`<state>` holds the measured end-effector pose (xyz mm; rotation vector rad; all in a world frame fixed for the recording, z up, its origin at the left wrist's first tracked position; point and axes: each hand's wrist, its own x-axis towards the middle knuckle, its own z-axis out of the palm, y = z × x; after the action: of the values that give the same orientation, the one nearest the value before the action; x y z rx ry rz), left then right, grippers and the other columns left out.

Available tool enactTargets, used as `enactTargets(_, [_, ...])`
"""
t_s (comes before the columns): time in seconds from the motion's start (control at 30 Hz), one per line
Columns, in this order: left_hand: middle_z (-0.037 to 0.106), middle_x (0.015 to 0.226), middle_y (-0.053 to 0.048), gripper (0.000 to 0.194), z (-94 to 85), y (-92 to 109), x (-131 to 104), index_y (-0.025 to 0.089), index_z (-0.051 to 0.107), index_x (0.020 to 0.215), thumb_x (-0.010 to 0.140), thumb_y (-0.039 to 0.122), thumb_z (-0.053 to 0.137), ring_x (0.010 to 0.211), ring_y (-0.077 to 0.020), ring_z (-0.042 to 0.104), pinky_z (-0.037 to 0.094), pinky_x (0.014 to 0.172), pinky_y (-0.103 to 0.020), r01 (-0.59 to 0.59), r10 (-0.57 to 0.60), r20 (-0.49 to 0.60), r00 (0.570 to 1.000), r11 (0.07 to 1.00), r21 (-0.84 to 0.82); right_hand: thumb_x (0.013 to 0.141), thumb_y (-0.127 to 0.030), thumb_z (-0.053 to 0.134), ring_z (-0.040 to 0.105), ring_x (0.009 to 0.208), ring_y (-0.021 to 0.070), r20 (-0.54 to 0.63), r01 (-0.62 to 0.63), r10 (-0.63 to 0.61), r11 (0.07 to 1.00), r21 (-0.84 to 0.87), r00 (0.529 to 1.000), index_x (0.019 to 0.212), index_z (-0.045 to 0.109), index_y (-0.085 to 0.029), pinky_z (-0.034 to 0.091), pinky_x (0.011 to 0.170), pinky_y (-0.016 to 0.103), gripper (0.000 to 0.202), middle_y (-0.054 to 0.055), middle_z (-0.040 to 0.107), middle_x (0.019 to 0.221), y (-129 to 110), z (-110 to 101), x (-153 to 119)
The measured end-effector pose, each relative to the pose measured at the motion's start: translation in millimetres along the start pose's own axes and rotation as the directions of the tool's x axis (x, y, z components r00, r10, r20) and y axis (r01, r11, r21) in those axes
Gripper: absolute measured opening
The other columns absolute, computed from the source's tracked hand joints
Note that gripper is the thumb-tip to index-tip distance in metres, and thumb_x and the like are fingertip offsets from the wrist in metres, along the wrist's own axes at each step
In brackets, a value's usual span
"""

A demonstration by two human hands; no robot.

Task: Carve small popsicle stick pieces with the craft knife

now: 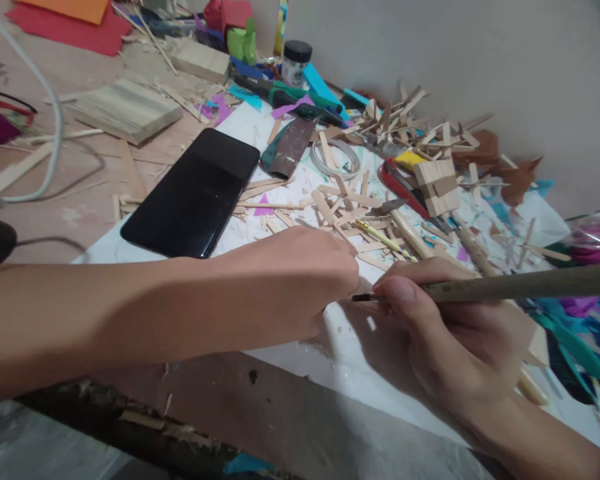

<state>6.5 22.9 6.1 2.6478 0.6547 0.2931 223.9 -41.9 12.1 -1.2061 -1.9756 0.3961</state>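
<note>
My left hand reaches in from the left with its fingers curled into a fist, back of the hand up; whatever it may hold is hidden. A long wooden-handled tool with a thin dark tip is pinched between the thumb and fingers of my right hand. Its tip points left, close to the left hand's knuckles. Both hands are just above a white paper sheet. Behind the left wrist lies a black phone. Craft sticks are scattered beyond the hands.
Wooden blocks lie at the back left, beside a white cable. Further back are a black-lidded jar, green-handled tools and a tape ring. A red cutter lies right of centre. Crumpled colored plastic sits at right.
</note>
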Motion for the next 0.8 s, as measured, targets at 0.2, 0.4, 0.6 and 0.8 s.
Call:
enactTargets(0.2, [0.065,0.084,0.001,0.017,-1.5,0,-1,0.023,0.069,0.079,0.086,0.007,0.072,0.075,-0.0165,0.062,0.041,0.064,-0.033,0.013,-0.013,-0.003,1.0,1.0,0.013,0.108,-0.021,0.073,0.065,0.061,0.0134,-0.008,-0.007,0.007,1.0,-0.005,1.0,0.087,0.074,-0.027,0.049,0.053,0.029,0.022,-0.002,0.075,0.075,2,-1,-3])
enactTargets(0.4, [0.064,0.088,0.001,0.018,-0.8,-2,-2,0.02,0.07,0.081,0.084,0.002,0.07,0.076,-0.0159,0.06,0.038,0.065,-0.03,0.005,-0.004,0.007,1.0,1.0,-0.005,0.106,-0.025,0.076,0.063,0.056,0.0144,-0.008,-0.053,0.053,0.998,-0.024,0.999,0.085,0.075,-0.026,0.046,0.049,0.029,0.021,-0.002,0.072,0.068,-2,1,2])
enactTargets(0.6, [0.066,0.086,0.0,0.019,2.9,-1,1,0.019,0.069,0.083,0.082,0.0,0.065,0.077,-0.0164,0.062,0.035,0.064,-0.028,0.032,-0.032,0.014,0.999,0.999,-0.027,0.109,-0.028,0.074,0.059,0.051,0.0115,0.021,-0.081,0.08,0.996,0.027,0.997,0.08,0.073,-0.025,0.042,0.046,0.026,0.028,-0.004,0.068,0.064,-2,3,9])
enactTargets(0.8, [0.068,0.086,-0.001,0.02,0.4,0,-3,0.019,0.064,0.081,0.079,-0.001,0.066,0.075,-0.0164,0.061,0.038,0.063,-0.027,0.007,-0.008,-0.015,1.0,0.999,-0.05,0.11,-0.026,0.071,0.061,0.054,0.0127,0.019,-0.058,0.057,0.995,0.079,0.998,0.079,0.071,-0.027,0.041,0.047,0.028,0.031,-0.003,0.069,0.067,-1,2,12])
